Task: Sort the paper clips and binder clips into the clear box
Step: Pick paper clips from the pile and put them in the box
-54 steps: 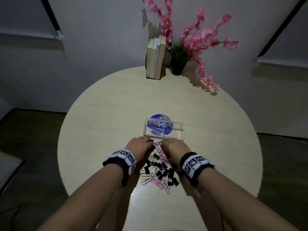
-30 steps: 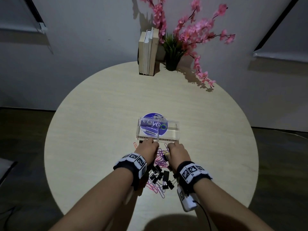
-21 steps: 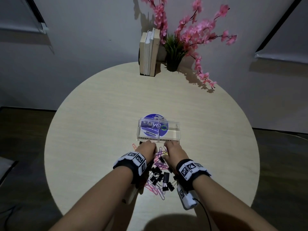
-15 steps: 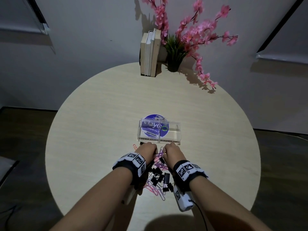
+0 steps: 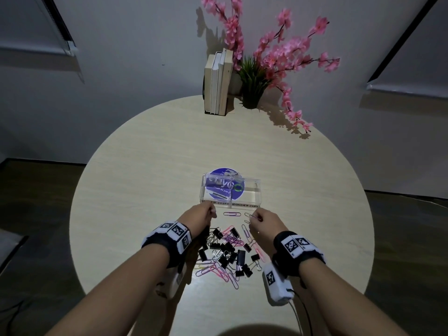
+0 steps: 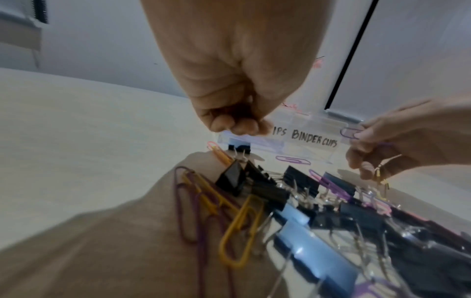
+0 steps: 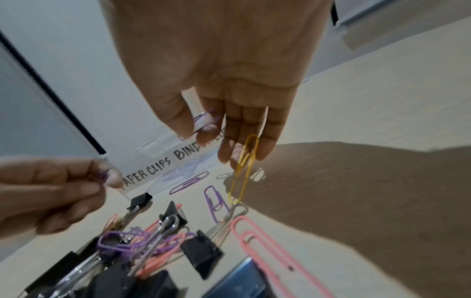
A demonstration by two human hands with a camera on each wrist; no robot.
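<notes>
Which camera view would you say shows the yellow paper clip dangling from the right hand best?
The right wrist view: the yellow paper clip hangs sharply from the right hand fingers. The left wrist view shows only a yellowish sliver under that hand; in the head view it cannot be made out.

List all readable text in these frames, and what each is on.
"PAPER CLIPS": handwritten strip on the clear box, left compartment front.
"BINDER CLIPS": same strip, right compartment front.
"Clean as you g...": blue round sticker seen through the box; its larger lettering is distorted and unreadable, small top lines too.
Wristbands: black-and-white square marker patterns only, no words.
Books: no legible text.
</notes>
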